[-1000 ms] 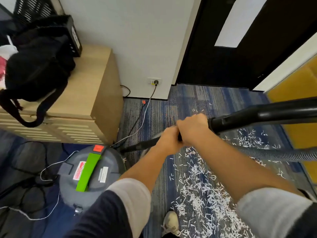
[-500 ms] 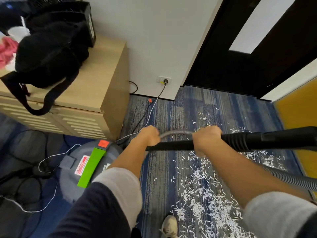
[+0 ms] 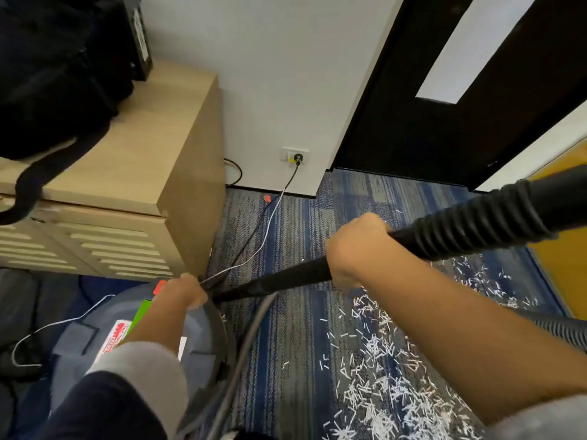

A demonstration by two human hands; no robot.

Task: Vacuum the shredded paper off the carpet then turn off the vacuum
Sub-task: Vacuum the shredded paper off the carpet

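As seen from the head camera, vacuum wand (image 3: 286, 277): long axis slants upper right to lower left, narrow end pointing lower left. Right hand (image 3: 355, 249) fingers wrapped round mid-wand; left hand (image 3: 181, 293) fingers curled round its tip. Shredded paper (image 3: 381, 392) on carpet (image 3: 301, 338), below the right fingers.

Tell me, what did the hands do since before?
The left hand slid away from the right hand, down the wand to its tip, beside the red switch on the vacuum. Whether it grips the tip now is unclear. The right hand kept gripping the wand. The paper stayed on the carpet, and the plug stayed in.
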